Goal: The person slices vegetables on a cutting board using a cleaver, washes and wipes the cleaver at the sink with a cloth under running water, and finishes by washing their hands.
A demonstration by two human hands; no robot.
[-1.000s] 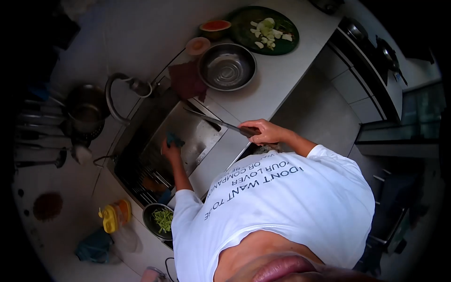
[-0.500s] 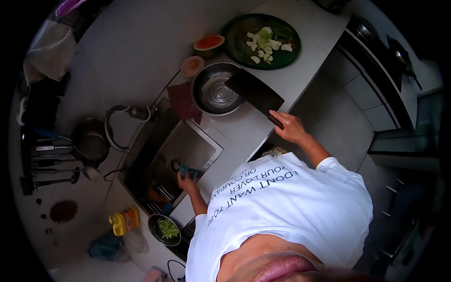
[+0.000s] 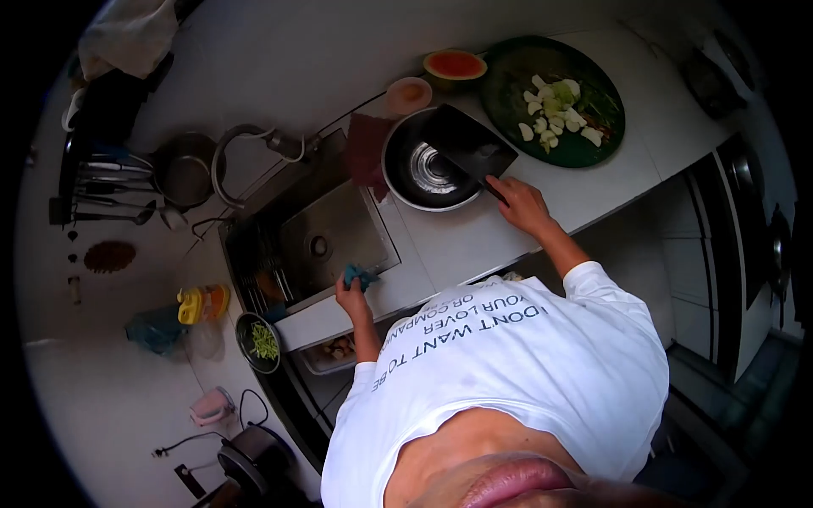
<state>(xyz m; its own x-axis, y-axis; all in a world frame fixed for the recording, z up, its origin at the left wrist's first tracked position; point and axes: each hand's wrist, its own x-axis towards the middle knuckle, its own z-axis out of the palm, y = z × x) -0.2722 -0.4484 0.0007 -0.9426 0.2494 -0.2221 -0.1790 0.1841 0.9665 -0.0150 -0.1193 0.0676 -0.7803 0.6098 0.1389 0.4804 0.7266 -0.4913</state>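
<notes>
My right hand (image 3: 522, 206) is closed round the handle of a dark, broad-bladed cleaver (image 3: 470, 148). Its blade lies across the right side of a round metal bowl (image 3: 396, 182) on the counter; whether it touches the rim I cannot tell. In my left hand (image 3: 351, 298) is a crumpled teal cloth (image 3: 362, 277), held at the front edge of the sink (image 3: 339, 229). To the right of the bowl, a round green cutting board (image 3: 508, 93) carries chopped white and pale green vegetable pieces (image 3: 555, 110).
Behind the bowl are a halved watermelon (image 3: 456, 64) and a small pink bowl (image 3: 408, 95). A dark red cloth (image 3: 366, 152) lies between bowl and sink. The curved faucet (image 3: 229, 161) stands behind the sink. At left are a bowl of green strips (image 3: 264, 340) and a yellow bottle (image 3: 201, 305).
My view has turned, shifting the counter. The cleaver has moved further over the metal bowl. My left hand, still with the teal cloth, has moved from above the sink to its front edge.
</notes>
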